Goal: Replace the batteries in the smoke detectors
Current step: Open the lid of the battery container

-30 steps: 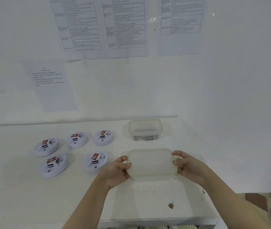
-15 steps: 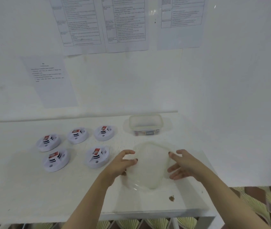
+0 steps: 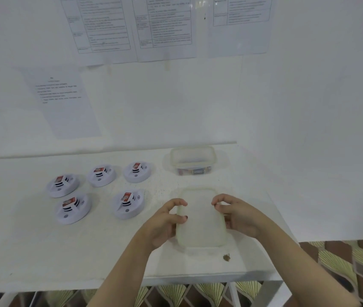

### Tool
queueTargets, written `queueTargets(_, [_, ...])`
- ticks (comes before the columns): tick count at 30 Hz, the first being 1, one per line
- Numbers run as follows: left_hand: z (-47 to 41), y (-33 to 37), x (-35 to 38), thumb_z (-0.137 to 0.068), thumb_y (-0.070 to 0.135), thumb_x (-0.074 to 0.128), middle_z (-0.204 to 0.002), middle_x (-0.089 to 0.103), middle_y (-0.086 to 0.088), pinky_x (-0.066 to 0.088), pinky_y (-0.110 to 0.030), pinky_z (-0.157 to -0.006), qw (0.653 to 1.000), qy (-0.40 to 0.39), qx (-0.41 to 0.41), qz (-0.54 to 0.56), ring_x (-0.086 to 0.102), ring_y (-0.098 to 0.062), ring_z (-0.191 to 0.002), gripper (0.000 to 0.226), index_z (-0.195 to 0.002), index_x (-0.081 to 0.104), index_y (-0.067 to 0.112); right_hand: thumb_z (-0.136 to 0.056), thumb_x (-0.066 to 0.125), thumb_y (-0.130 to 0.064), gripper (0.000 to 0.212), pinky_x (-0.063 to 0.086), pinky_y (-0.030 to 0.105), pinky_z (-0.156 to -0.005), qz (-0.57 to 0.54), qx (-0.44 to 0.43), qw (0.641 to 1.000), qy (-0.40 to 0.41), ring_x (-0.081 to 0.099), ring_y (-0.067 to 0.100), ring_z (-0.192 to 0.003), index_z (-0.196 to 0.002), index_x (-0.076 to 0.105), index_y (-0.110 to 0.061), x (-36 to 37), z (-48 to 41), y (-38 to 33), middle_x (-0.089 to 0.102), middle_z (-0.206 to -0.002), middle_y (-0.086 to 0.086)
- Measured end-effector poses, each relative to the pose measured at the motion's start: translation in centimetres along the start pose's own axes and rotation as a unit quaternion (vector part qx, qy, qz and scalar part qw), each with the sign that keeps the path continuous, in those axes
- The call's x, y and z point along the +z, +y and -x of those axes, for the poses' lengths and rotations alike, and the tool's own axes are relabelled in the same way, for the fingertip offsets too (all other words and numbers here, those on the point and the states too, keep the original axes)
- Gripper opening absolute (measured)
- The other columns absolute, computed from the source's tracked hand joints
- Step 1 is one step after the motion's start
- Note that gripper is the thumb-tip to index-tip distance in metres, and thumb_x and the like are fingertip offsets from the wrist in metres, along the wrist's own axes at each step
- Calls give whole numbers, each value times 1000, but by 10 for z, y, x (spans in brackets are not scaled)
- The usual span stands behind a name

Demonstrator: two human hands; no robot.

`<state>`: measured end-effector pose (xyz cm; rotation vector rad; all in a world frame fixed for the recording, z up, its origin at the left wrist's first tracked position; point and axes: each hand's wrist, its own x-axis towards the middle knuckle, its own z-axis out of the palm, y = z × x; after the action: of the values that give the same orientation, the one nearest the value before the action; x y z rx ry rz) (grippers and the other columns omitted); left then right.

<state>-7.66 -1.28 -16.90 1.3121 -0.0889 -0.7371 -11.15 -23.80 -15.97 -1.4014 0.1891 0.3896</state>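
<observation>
- Head view, nearest first: brown speck (image 3: 226,257) on the white surface (image 3: 32,247), close to the front edge, just below the lid.
- Translucent lid (image 3: 200,220) lies flat on the surface, long side running away from the camera.
- Left hand (image 3: 165,222) at the lid's left edge, fingers curled, thumb tip on the rim; loose contact, not a firm grasp.
- Right hand (image 3: 238,216) at the lid's right edge, fingers curled over the top, touching it; whether it actually grips, cannot tell.
- Smoke detectors, five, left of the lid, backs up, each with a red-labelled battery in its bay: front pair (image 3: 73,208) and (image 3: 127,203); back row (image 3: 62,185), (image 3: 102,175), (image 3: 137,172).
- Open clear container (image 3: 193,159) beyond the lid, near the wall; batteries (image 3: 195,172) lie at its bottom.
- Printed sheets (image 3: 165,27) taped on the wall behind; text unreadable.
</observation>
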Motion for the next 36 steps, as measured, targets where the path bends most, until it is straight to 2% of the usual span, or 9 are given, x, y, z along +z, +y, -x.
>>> queueTargets(6, [-4,4,-1,-84,1,69,-58,42,-3,34,-19,-46,989,84,43,-112,40,-12,-46,22,-86,55,17,-94,51,-12,24,30,21,-50,99,-41,991,79,39,14,-61,-78,63,-25,0,-4,-1,55,-78,-1])
queueTargets(10, [-3,4,-1,-68,13,72,-91,61,-7,48,-33,-71,988,72,60,-127,60,-23,-81,33,-97,60,23,-91,59,-15,8,39,22,-53,129,-57,990,19,50,11,-62,-93,60,-23,2,5,-3,57,-78,-4])
queueTargets(13, [-6,3,1,-59,4,64,-117,61,0,50,-30,-84,988,61,98,-103,60,-19,-103,63,-118,57,26,-83,67,-8,40,46,25,-62,160,-40,986,-33,58,19,-80,-112,50,-29,0,10,-5,59,-101,5])
queueTargets(16, [-10,9,6,-59,6,58,-114,60,-1,48,-28,-82,987,88,114,-70,58,-17,-101,63,-118,56,29,-81,64,1,58,48,24,-65,189,-48,981,-16,58,20,-83,-119,40,-37,-5,7,-13,51,-114,11])
queueTargets(21, [-13,13,-1,-92,20,62,-94,63,-5,45,-33,-72,955,215,91,-185,59,-22,-87,15,-100,60,32,-77,64,8,64,49,27,-83,217,-69,974,-19,59,18,-86,-120,47,-36,-18,-5,-33,51,-120,8])
queueTargets(26, [0,7,-3,-83,20,69,-81,56,-9,42,-25,-52,958,213,56,-184,49,-16,-58,27,-106,57,27,-77,67,6,47,45,22,-84,279,-133,951,31,54,15,-97,-107,59,-30,-14,-22,-37,51,-120,4])
queueTargets(30, [10,-6,3,-89,21,66,-66,50,-5,40,-24,-49,946,259,57,-188,45,-14,-50,28,-112,52,25,-83,69,-20,36,39,24,-85,351,-159,920,70,52,16,-103,-113,55,-35,-19,-22,-28,50,-124,0])
queueTargets(33, [14,-10,8,-89,24,67,-66,50,-5,42,-24,-51,936,285,70,-195,47,-14,-54,33,-118,50,26,-89,62,-31,36,37,21,-81,372,-169,909,87,52,12,-99,-122,50,-37,-22,-14,-21,49,-122,-3])
queueTargets(36, [19,-11,10,-88,22,69,-93,58,-1,47,-24,-62,930,289,102,-203,60,-16,-78,44,-125,48,34,-90,59,-32,39,37,8,-77,376,-195,903,75,48,-5,-94,-125,44,-41,-26,8,-16,48,-122,-11])
